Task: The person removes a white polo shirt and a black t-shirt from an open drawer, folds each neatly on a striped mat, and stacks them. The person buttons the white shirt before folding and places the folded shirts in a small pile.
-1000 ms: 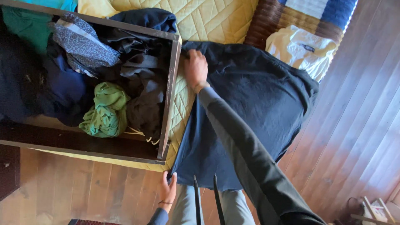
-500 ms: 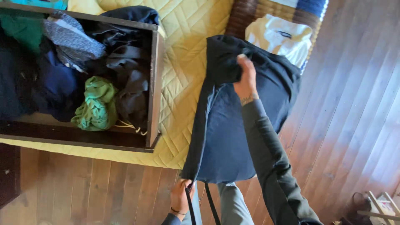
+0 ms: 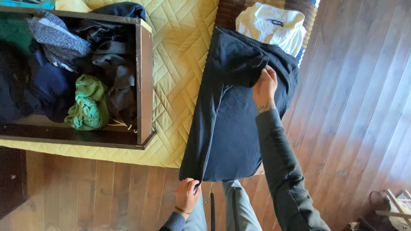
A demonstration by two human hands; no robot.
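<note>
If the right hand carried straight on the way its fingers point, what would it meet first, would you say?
Probably more of the folded dark navy garment that the right hand grips; beyond its edge, the white folded shirt, though depth is unclear.

Between the wooden drawer point(image 3: 144, 81) and the dark garment point(image 3: 227, 124) runs a bare strip of yellow quilt point(image 3: 180, 55), open to a hand. The drawer's wall blocks the left; a white shirt point(image 3: 274, 28) lies just beyond the garment's far end.
</note>
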